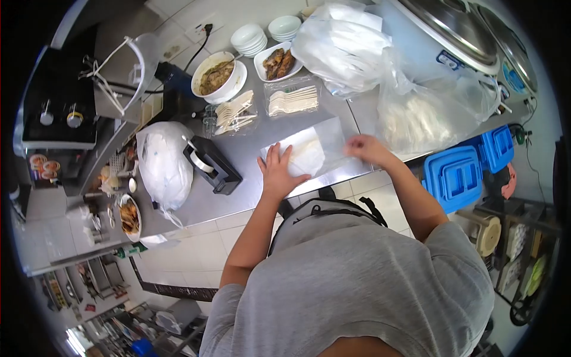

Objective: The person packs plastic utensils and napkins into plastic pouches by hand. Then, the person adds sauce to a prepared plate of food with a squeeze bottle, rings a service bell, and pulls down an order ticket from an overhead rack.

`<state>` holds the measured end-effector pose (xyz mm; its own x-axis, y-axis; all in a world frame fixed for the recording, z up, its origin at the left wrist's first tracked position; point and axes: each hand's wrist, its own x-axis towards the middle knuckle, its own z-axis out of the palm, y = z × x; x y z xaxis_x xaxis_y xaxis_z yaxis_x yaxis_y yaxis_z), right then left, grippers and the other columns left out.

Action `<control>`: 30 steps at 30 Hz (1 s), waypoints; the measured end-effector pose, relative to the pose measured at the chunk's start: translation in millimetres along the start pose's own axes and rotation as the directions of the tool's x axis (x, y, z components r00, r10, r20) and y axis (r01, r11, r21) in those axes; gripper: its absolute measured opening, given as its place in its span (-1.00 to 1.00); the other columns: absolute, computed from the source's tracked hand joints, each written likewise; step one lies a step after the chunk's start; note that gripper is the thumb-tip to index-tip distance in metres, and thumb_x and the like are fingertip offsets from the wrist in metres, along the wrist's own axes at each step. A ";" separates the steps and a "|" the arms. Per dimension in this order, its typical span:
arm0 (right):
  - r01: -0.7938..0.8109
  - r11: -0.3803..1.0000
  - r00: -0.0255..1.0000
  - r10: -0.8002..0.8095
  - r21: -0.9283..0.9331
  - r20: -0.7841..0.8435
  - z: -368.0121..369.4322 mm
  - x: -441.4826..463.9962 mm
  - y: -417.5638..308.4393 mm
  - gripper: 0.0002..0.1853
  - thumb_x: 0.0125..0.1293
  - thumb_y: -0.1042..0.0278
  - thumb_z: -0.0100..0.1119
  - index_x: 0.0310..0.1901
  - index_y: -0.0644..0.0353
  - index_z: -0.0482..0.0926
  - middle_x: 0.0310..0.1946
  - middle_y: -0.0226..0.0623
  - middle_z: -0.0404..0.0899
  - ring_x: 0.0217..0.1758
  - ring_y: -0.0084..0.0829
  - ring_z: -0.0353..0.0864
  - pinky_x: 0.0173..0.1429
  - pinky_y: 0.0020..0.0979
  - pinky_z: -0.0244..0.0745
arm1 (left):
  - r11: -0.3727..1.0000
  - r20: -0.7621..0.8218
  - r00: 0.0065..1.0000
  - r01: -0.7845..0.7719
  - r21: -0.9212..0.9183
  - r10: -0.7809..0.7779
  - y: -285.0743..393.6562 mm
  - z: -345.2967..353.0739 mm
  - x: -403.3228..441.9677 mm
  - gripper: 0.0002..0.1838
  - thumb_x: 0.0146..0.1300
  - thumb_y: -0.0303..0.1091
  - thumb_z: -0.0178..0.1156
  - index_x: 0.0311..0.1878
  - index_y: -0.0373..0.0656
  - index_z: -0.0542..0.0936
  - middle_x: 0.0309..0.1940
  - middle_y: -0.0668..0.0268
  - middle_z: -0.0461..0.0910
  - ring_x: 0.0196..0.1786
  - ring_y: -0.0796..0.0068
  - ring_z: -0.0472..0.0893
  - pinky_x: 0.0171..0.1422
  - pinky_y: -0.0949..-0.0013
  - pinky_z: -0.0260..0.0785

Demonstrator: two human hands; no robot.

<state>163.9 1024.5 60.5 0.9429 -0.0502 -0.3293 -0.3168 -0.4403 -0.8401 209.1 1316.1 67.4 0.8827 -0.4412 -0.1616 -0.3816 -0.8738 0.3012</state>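
Closest is the grey shirt (357, 291) of the person, whose forearms reach over the near edge of a metal desk (250, 146). The left hand (279, 174) presses down at the left side of a clear plastic bag (336, 143), its fingers spread wide and the thumb pointing right. The right hand (367, 149) is at the bag's right end with its fingers curled close together; whether they pinch the plastic cannot be told. The bag lies flat near the front edge of the desk, between the two hands, with a folded white paper (306, 156) showing within its outline. To the right, lower than the desk, is a blue lidded container (455, 178). Left of the left hand stands a black tape dispenser (221, 172), with a full white carrier bag (165, 163) just beside it. Beyond the clear bag lie two clear packs of wooden forks, a left pack (235, 113) and a right pack (292, 101). Farther back are a white bowl (230, 89) of food, a white dish (259, 62) with browned pieces, and two stacks of small bowls (250, 40).
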 end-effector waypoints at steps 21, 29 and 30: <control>-0.154 0.848 0.954 -0.005 0.507 0.299 1.1 12.5 -3.9 -0.79 0.08 0.50 0.13 -0.22 0.30 0.64 -0.57 -0.23 0.54 -0.59 -0.49 0.48 -0.51 -0.49 0.34 | 0.986 0.121 0.990 0.052 0.160 -0.072 19.1 -1.4 5.6 0.22 -0.26 0.36 0.36 0.45 -0.03 0.08 0.49 0.17 -0.11 0.54 0.15 -0.15 0.44 -0.35 -0.45; 0.272 0.918 0.929 -0.173 -0.287 0.328 50.5 59.1 -10.9 -0.69 0.07 0.09 0.20 -0.52 0.21 0.67 -0.62 -0.15 0.58 -0.70 -0.32 0.48 -0.55 -0.38 0.33 | 0.987 0.105 0.993 0.034 0.155 -0.051 13.2 1.7 7.8 0.23 -0.29 0.36 0.38 0.45 -0.01 0.09 0.49 0.17 -0.09 0.53 0.14 -0.15 0.44 -0.35 -0.38; 0.246 0.936 0.954 -0.188 -0.251 0.234 57.2 61.0 -9.6 -0.66 0.05 0.06 0.21 -0.55 0.21 0.66 -0.64 -0.15 0.57 -0.70 -0.29 0.48 -0.55 -0.36 0.33 | 0.989 0.098 0.994 0.032 0.144 -0.046 13.2 3.0 7.0 0.22 -0.28 0.36 0.37 0.45 -0.01 0.09 0.49 0.17 -0.09 0.53 0.14 -0.15 0.43 -0.35 -0.38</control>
<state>218.5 1076.9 23.8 0.9347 0.2451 -0.2573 -0.0387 -0.6494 -0.7595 209.5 1300.8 67.4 0.8682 -0.4183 -0.2669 -0.3891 -0.9077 0.1571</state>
